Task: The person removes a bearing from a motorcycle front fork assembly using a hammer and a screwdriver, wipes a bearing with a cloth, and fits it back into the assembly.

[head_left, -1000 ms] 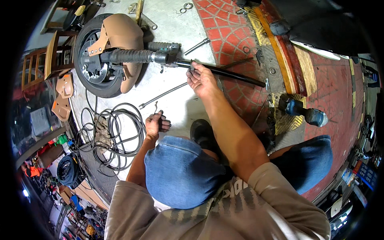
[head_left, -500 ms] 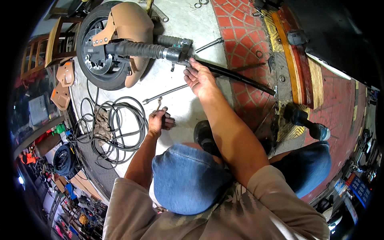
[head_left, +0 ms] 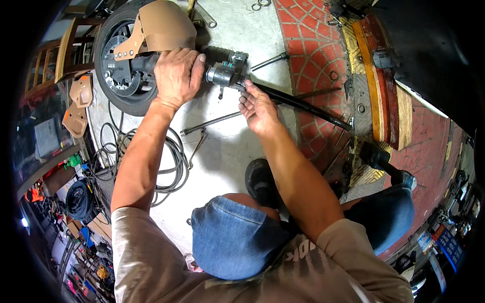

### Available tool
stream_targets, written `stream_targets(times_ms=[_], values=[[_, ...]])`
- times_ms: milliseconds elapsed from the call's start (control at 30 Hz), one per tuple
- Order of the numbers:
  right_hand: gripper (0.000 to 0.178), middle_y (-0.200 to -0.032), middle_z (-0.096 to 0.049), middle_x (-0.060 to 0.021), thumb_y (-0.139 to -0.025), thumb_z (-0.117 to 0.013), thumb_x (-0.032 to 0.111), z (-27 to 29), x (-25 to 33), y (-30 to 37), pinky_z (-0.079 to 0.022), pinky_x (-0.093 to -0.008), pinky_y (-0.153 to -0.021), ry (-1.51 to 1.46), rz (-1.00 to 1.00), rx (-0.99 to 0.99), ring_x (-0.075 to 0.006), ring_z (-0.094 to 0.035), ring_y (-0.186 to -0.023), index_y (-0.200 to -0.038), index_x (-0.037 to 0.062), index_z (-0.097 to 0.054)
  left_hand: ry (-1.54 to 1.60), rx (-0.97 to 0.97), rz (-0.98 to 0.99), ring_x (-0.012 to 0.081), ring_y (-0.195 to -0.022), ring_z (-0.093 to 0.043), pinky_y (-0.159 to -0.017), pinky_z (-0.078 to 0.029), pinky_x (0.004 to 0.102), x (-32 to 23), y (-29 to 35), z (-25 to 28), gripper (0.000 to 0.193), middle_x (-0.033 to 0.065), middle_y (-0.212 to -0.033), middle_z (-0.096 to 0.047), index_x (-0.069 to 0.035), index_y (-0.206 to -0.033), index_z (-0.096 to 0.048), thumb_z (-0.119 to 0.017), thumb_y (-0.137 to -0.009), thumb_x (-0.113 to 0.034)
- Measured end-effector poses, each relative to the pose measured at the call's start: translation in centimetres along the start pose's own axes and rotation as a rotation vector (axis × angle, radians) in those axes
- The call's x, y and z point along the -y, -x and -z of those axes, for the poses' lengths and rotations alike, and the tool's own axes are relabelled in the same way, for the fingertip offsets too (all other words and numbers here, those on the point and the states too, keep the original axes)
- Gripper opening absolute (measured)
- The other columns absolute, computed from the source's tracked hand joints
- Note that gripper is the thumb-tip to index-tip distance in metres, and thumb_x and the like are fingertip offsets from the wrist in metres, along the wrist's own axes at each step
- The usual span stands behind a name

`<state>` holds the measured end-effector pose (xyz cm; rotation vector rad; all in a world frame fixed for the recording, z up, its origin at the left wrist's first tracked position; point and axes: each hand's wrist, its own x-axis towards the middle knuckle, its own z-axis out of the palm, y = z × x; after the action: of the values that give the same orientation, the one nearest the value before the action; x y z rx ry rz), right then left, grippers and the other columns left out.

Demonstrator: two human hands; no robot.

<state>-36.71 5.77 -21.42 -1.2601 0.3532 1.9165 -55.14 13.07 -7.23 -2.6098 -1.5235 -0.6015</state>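
A front wheel (head_left: 102, 83) with a brake disc and a tan mudguard (head_left: 166, 25) lies on its side at the upper left, its fork pointing right. My left hand (head_left: 178, 76) is closed over the near fork leg, covering most of its ribbed boot; the far boot (head_left: 217, 52) shows beyond. The fork ends in a dark clamp (head_left: 223, 74), and a long black steering stem (head_left: 303, 104) runs right from it. My right hand (head_left: 257, 108) pinches the stem's base beside the clamp. A wrench (head_left: 196, 149) lies on the floor below, held by neither hand.
A thin metal rod (head_left: 207, 122) lies under my right hand, and a socket tool (head_left: 270, 61) beyond the stem. Coiled black hose (head_left: 174, 166) sits on the left. A large spanner (head_left: 206, 17) and metal rings (head_left: 260, 5) lie farther off. Wooden boards (head_left: 371, 76) stand on the right.
My left hand has let go of the wrench, now on the floor, and moved up and left onto the fork leg. My right hand stays at the stem's base.
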Motion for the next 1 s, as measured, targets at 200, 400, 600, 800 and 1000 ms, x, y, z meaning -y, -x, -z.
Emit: stream_targets(times_ms=[200, 400, 600, 800, 1000], values=[[0.024, -0.082, -0.065, 0.0013, -0.086, -0.087, 0.025, 0.0, -0.6, -0.2, -0.052, -0.0277, -0.067, -0.062, 0.051, -0.018, -0.0127, -0.062, -0.072, -0.096, 0.0119, -0.07, -0.04, -0.016, 0.078, 0.0339, -0.074, -0.059, -0.069, -0.043, 0.0421, 0.6, 0.8, -2.1, 0.027, 0.0118, -0.073, -0.059, -0.006, -0.075, -0.059, -0.062, -0.095, -0.024], [0.041, -0.101, -0.064, -0.0066, -0.089, -0.082, 0.04, 0.0, -0.7, 0.0, -0.052, -0.0354, -0.081, 0.039, 0.051, 0.035, -0.0197, -0.061, -0.09, -0.11, 0.0088, -0.066, -0.09, -0.03, 0.102, 0.0287, -0.08, -0.066, -0.076, -0.047, 0.0416, 0.5, 0.9, -1.9, 0.026, 0.0061, -0.079, -0.069, -0.009, -0.078, -0.068, -0.062, -0.094, -0.029], [0.06, -0.097, -0.062, -0.0073, -0.092, -0.077, 0.051, 1.8, -1.2, 4.2, -0.052, -0.0332, -0.074, 0.202, 0.075, 0.047, -0.0168, -0.059, -0.082, -0.115, -0.0025, -0.062, 0.149, -0.043, 0.332, 0.0318, -0.088, -0.065, -0.088, -0.048, 0.0406, -1.0, 0.5, 0.4, 0.031, 0.0117, -0.089, -0.071, -0.004, -0.09, -0.073, -0.062, -0.1, -0.031], [0.023, -0.07, -0.055, 0.0023, -0.097, -0.075, 0.027, 9.4, -0.3, 7.9, -0.041, -0.0268, -0.052, 0.456, 0.082, -0.135, -0.0108, -0.051, -0.059, -0.095, 0.0041, -0.072, 0.283, -0.358, 0.677, 0.0334, -0.09, -0.062, -0.084, -0.049, 0.0419, -6.3, 12.1, 0.3, 0.023, 0.0175, -0.093, -0.067, 0.002, -0.093, -0.069, -0.072, -0.096, -0.02], [0.021, -0.07, -0.057, 0.0028, -0.096, -0.075, 0.026, 9.7, 2.8, 9.1, -0.042, -0.0273, -0.052, 0.523, 0.183, 0.079, -0.0113, -0.053, -0.06, -0.105, 0.0063, -0.076, 0.119, 0.29, 1.107, 0.0454, -0.122, -0.051, -0.111, -0.039, 0.0523, -15.0, 31.9, -0.6, 0.043, 0.0261, -0.126, -0.059, 0.0, -0.122, -0.063, -0.074, -0.087, -0.023]])
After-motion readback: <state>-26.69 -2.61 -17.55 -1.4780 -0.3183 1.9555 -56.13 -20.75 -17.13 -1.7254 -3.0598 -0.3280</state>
